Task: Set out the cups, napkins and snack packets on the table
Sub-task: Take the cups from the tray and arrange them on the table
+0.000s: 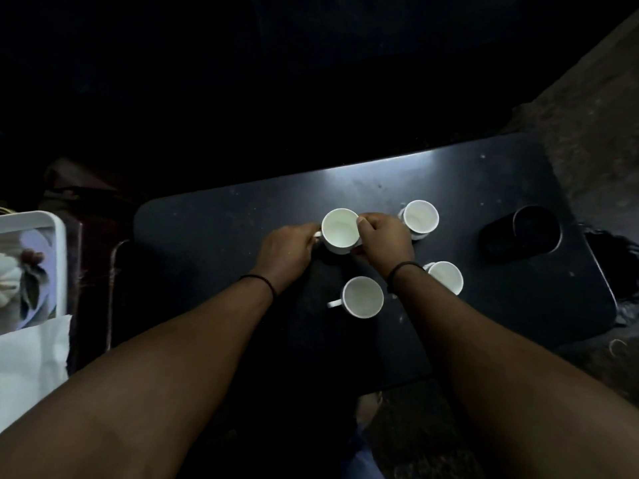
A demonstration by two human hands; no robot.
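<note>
Several white cups stand on a dark table (pixel 214 229). My left hand (pixel 287 252) pinches the handle of the far middle cup (pixel 340 231), and my right hand (pixel 383 242) grips the same cup's right rim and side. A second cup (pixel 420 218) stands just right of it. Nearer to me are a cup with its handle pointing left (pixel 363 297) and another (pixel 446 276) partly hidden behind my right wrist. White napkins (pixel 31 357) lie at the left edge, off the table.
A white tray (pixel 58 257) with a pale floral plate stands left of the table, above the napkins. A dark round container (pixel 534 231) sits at the table's right end. The surroundings are very dark; a rough floor shows at right.
</note>
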